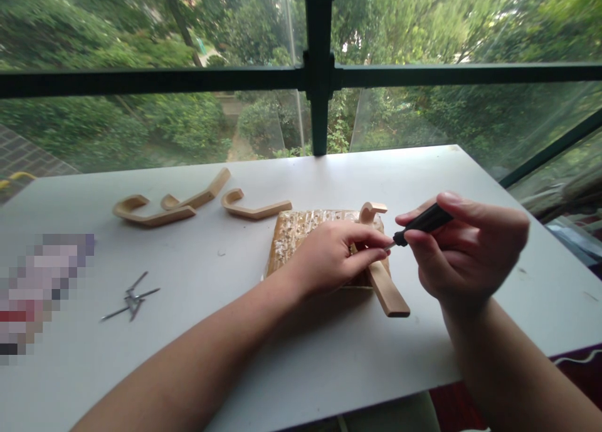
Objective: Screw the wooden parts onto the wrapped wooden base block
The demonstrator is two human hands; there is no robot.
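My right hand (470, 250) grips the black handle of a screwdriver (426, 222), its metal shaft slanting down to the left. At the shaft's tip, my left hand (336, 253) has thumb and index finger pinched together; what lies between them is hidden. Below these fingers a wooden hook (388, 291) lies across a tape-wrapped, scuffed block (296, 228). The hook's curved end shows beyond my fingers, and its flat end juts past the block's near edge. My left hand rests over the block and partly covers both.
Left of the block, more wooden hooks (256, 209) lie on the white table (188, 357). Several thin metal screws or nails (132, 299) are heaped at the left. A pixelated item (42, 288) is at the left edge. Windows with a dark frame (320, 106) stand behind the table.
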